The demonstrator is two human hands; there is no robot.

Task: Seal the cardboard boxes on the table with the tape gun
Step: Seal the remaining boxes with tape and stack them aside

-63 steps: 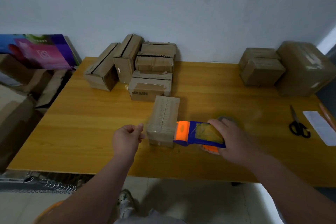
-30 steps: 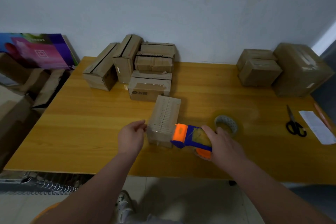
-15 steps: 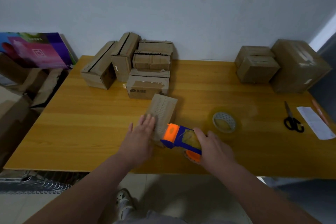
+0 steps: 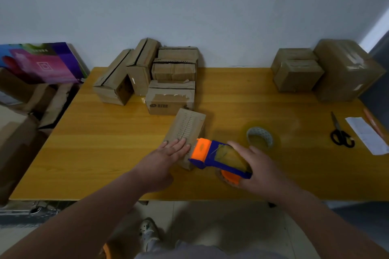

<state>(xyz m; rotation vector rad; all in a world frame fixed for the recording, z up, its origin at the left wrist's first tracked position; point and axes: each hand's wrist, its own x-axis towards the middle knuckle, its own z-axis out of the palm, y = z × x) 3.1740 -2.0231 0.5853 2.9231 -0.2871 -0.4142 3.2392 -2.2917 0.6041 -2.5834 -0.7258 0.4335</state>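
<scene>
A small cardboard box (image 4: 188,126) lies lengthwise near the front middle of the wooden table (image 4: 84,153). My left hand (image 4: 166,155) lies flat on its near end, fingers straight. My right hand (image 4: 259,166) grips a blue and orange tape gun (image 4: 212,156), whose orange head touches the box's near right corner. A pile of several boxes (image 4: 155,75) stands at the back left. Three more boxes (image 4: 326,69) stand at the back right.
A spare tape roll (image 4: 260,135) lies just right of the tape gun. Black scissors (image 4: 340,133) and a white paper slip (image 4: 367,135) lie near the right edge. Flattened cartons and a colourful box (image 4: 40,63) sit off the table's left side.
My left hand went from a loose fist beside the box to lying flat on its near end. The box turned slightly. The tape gun moved left up to the box, uncovering the spare roll.
</scene>
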